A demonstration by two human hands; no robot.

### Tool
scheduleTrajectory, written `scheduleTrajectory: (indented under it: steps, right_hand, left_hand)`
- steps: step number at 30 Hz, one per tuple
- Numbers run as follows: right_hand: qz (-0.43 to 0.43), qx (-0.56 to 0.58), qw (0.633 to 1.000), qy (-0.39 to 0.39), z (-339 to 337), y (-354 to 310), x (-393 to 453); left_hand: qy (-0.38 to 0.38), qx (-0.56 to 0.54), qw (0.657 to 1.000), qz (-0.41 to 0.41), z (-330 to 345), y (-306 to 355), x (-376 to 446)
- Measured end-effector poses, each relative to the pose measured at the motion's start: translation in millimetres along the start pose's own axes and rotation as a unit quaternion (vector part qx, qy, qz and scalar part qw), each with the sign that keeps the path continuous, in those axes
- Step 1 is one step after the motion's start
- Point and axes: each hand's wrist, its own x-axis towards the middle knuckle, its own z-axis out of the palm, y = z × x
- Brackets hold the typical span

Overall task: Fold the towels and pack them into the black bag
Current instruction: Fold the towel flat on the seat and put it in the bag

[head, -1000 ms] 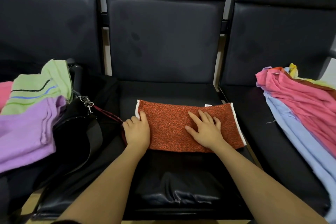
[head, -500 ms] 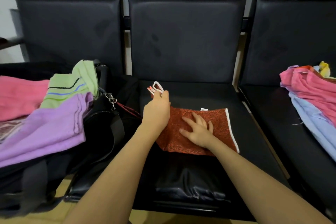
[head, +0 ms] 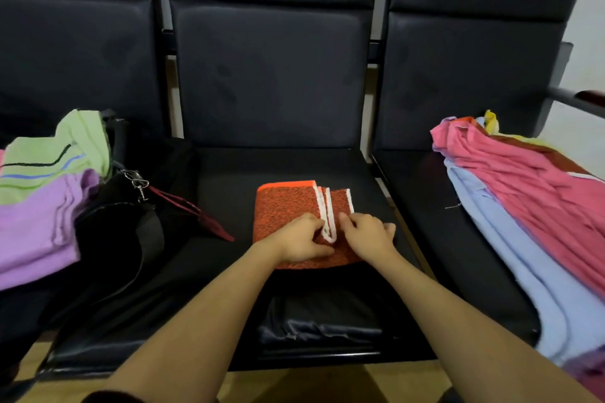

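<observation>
The orange towel (head: 284,209) lies folded over on the middle black seat (head: 229,167), its white-trimmed ends brought together near its right side. The left hand (head: 299,239) rests on the towel's near part with its fingers curled at the white edging, pinching the hem where the two ends meet. The right hand (head: 368,234) sits just beside it on the towel's right portion, fingers bent down onto the cloth at that same hem; whether it truly pinches the fabric or only presses it, I cannot tell.

To the left, the black bag (head: 121,232) slumps across the neighbouring seat, a metal clip (head: 137,181) and a dark red strap (head: 193,209) trailing from it toward the towel. Folded towels sit at the bag: a purple one (head: 36,226) and a green striped one (head: 55,157) behind it.

On the right-hand seat a loose heap waits, with a pink towel (head: 523,180) draped over a light blue one (head: 523,271).
</observation>
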Motion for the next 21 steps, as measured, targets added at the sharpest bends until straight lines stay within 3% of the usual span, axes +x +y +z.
scheduleTrajectory:
  steps: [4, 8, 12, 16, 21]
  right_hand:
    - [0.024, -0.036, 0.998, -0.035, 1.4, -9.4, -2.7]
    - [0.043, -0.112, 0.991, -0.061, 8.8, -22.1, -6.5]
    - [0.033, -0.137, 0.989, -0.042, 16.0, -33.5, -11.4]
    - [-0.001, -0.096, 0.994, 0.050, 14.7, -35.4, -15.0]
    - [-0.032, 0.035, 0.994, 0.093, -0.1, -29.0, -19.6]
  left_hand:
    - [0.011, 0.182, 0.983, -0.026, 1.2, -5.1, -11.3]
    - [0.033, 0.274, 0.961, -0.031, -2.4, -22.8, -30.5]
    - [0.068, 0.292, 0.953, -0.043, -5.0, -39.4, -45.5]
    - [0.095, 0.279, 0.955, -0.033, -4.3, -45.1, -51.8]
    - [0.076, 0.234, 0.969, 0.013, -2.4, -43.8, -49.4]
